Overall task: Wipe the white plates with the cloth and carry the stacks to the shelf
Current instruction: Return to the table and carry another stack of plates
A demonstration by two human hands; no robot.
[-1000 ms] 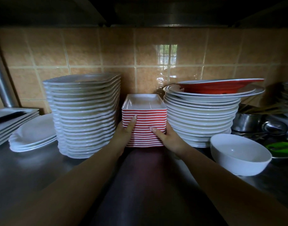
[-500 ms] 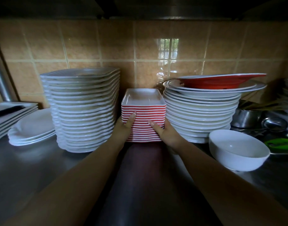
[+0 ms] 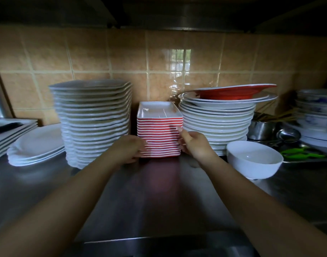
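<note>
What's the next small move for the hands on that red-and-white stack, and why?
Probably let go and draw both hands straight back. The red-and-white stack sits flat on the steel shelf, slotted between the tall white stack and the round plate stack. The left hand and right hand hold only its lower sides, and the white bowl sits near the right wrist.

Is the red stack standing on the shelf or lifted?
Standing. The red stack sits upright, its bottom edge meeting the steel shelf between two white stacks; the left hand and right hand touch its sides.
</note>
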